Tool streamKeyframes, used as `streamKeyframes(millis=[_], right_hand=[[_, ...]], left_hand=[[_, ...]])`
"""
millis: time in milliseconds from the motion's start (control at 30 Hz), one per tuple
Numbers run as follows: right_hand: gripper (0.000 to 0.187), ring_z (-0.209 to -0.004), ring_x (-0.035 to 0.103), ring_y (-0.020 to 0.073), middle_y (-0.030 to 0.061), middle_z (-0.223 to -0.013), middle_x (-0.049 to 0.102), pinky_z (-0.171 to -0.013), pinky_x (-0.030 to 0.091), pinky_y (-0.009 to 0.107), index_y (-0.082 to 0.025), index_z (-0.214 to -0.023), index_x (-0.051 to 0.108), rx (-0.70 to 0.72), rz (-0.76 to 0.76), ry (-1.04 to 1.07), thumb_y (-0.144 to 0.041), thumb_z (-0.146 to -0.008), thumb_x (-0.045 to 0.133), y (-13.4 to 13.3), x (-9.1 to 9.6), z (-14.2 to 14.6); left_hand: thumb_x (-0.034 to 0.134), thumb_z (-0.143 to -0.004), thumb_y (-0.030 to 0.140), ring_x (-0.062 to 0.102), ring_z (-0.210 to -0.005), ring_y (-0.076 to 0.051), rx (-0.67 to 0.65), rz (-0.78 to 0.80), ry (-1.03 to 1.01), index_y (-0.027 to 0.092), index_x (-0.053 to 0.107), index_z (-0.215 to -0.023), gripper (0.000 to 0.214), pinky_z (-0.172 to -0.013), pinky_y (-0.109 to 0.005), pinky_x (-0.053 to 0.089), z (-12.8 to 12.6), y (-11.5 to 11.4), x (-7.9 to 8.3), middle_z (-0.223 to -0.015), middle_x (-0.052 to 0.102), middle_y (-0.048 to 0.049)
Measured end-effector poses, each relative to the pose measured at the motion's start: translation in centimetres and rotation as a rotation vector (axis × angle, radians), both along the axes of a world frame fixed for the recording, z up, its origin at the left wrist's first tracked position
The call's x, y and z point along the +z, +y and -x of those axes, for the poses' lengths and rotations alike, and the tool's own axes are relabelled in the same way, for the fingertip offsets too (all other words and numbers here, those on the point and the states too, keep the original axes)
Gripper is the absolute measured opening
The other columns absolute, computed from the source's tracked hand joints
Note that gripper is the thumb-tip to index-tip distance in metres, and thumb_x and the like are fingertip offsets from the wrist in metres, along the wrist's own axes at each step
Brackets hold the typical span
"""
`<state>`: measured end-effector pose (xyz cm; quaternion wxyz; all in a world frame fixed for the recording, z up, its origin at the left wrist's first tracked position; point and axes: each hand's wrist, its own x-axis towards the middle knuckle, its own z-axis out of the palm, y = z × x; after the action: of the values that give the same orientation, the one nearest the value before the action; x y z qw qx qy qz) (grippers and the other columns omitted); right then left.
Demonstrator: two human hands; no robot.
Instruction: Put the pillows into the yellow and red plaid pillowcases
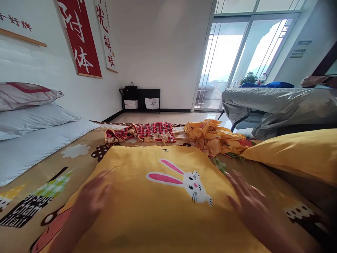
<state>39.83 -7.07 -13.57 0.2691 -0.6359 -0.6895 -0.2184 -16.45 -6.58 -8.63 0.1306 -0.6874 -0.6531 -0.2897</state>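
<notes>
A yellow pillow [131, 207] with a white rabbit print lies in front of me on the patterned bed sheet [79, 165]. The rabbit has pink ears and faces up. Over the pillow's left side is my left hand [96, 193], its fingers spread and a little blurred, with nothing in them. At the right edge, my right hand [247, 196] has its fingers stretched out and apart, also holding nothing. Whether either palm presses on the cloth, I cannot tell.
Beyond the pillow lie a folded red plaid cloth [155, 133] and a crumpled orange-yellow cloth [210, 137]. Another yellow pillow [297, 151] is at right, and stacked white pillows [39, 119] at left. A plastic-covered table [279, 100] stands behind at right.
</notes>
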Motion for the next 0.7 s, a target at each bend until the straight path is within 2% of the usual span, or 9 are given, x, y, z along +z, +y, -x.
streamKeyframes(millis=[33, 100, 167, 233, 300, 367, 467, 600, 700], right_hand=[[0.060, -0.133, 0.040, 0.0341, 0.0137, -0.147, 0.040, -0.099, 0.038, 0.053, -0.019, -0.147, 0.035, 0.050, 0.000, -0.013, -0.040, -0.091, 0.032, 1.3, 2.3, 3.2], [0.057, -0.139, 0.032, 0.0279, 0.0098, -0.152, 0.034, -0.108, 0.031, 0.047, -0.019, -0.148, 0.032, 0.220, 0.110, -0.021, -0.037, -0.093, 0.032, 4.2, 6.3, 10.6], [0.056, -0.143, 0.023, 0.0209, 0.0072, -0.155, 0.028, -0.113, 0.024, 0.043, -0.018, -0.150, 0.027, 0.400, 0.290, -0.010, -0.029, -0.095, 0.027, 7.8, 8.9, 17.9], [0.057, -0.144, 0.018, 0.0184, 0.0073, -0.156, 0.024, -0.115, 0.019, 0.042, -0.017, -0.150, 0.024, 0.470, 0.488, 0.055, -0.026, -0.094, 0.031, 11.7, 9.5, 23.2], [0.055, -0.143, 0.021, 0.0184, 0.0100, -0.154, 0.029, -0.114, 0.020, 0.042, -0.014, -0.148, 0.028, 0.440, 0.624, 0.114, -0.030, -0.096, 0.031, 15.5, 8.5, 25.6], [0.052, -0.141, 0.027, 0.0187, 0.0102, -0.151, 0.035, -0.112, 0.023, 0.043, -0.016, -0.144, 0.037, 0.407, 0.689, 0.128, -0.038, -0.098, 0.028, 18.6, 6.6, 25.3], [0.056, -0.141, 0.027, 0.0200, 0.0098, -0.152, 0.035, -0.112, 0.021, 0.045, -0.017, -0.144, 0.037, 0.328, 0.732, 0.127, -0.047, -0.098, 0.023, 21.8, 3.7, 21.3], [0.056, -0.141, 0.028, 0.0218, 0.0084, -0.152, 0.034, -0.113, 0.017, 0.048, -0.019, -0.145, 0.038, 0.173, 0.779, 0.122, -0.044, -0.098, 0.021, 25.1, 1.1, 14.2], [0.055, -0.141, 0.027, 0.0224, 0.0065, -0.153, 0.033, -0.113, 0.017, 0.050, -0.021, -0.145, 0.038, 0.076, 0.786, 0.119, -0.043, -0.097, 0.021, 27.2, -0.3, 10.0]], left_hand=[[0.034, -0.091, 0.039, 0.052, -0.125, -0.020, -0.096, 0.053, 0.031, 0.021, 0.052, -0.132, 0.049, -0.104, -0.035, 0.044, -2.9, 1.8, 1.7, -0.134, 0.058, -0.0060], [0.032, -0.088, 0.022, 0.037, -0.137, -0.017, -0.292, 0.235, 0.145, 0.020, 0.046, -0.139, 0.053, -0.113, -0.036, 0.033, -8.8, 6.0, 4.9, -0.147, 0.043, -0.0039], [0.035, -0.080, 0.008, 0.026, -0.143, -0.015, -0.330, 0.411, 0.211, 0.015, 0.038, -0.144, 0.065, -0.117, -0.036, 0.024, -13.7, 10.6, 6.8, -0.153, 0.032, -0.0050], [0.035, -0.081, 0.008, 0.025, -0.143, -0.017, -0.260, 0.511, 0.188, 0.012, 0.036, -0.145, 0.063, -0.117, -0.039, 0.021, -16.3, 14.7, 6.8, -0.154, 0.029, -0.0087], [0.031, -0.089, 0.017, 0.027, -0.142, -0.019, -0.195, 0.543, 0.145, 0.011, 0.037, -0.144, 0.055, -0.116, -0.042, 0.024, -16.4, 17.7, 5.1, -0.152, 0.032, -0.0110], [0.027, -0.095, 0.032, 0.029, -0.142, -0.021, -0.136, 0.556, 0.102, 0.015, 0.039, -0.143, 0.052, -0.116, -0.044, 0.024, -14.6, 19.6, 2.7, -0.151, 0.035, -0.0099], [0.022, -0.096, 0.047, 0.027, -0.142, -0.020, -0.057, 0.575, 0.053, 0.023, 0.041, -0.142, 0.055, -0.117, -0.046, 0.019, -10.5, 21.3, -0.3, -0.151, 0.036, -0.0054], [0.021, -0.093, 0.054, 0.027, -0.142, -0.024, 0.030, 0.640, 0.003, 0.027, 0.041, -0.142, 0.059, -0.115, -0.054, 0.017, -4.8, 23.8, -2.4, -0.152, 0.034, -0.0035], [0.019, -0.092, 0.058, 0.030, -0.141, -0.029, 0.088, 0.676, -0.027, 0.023, 0.042, -0.142, 0.066, -0.113, -0.056, 0.020, -0.8, 25.6, -3.8, -0.151, 0.036, -0.0080]])
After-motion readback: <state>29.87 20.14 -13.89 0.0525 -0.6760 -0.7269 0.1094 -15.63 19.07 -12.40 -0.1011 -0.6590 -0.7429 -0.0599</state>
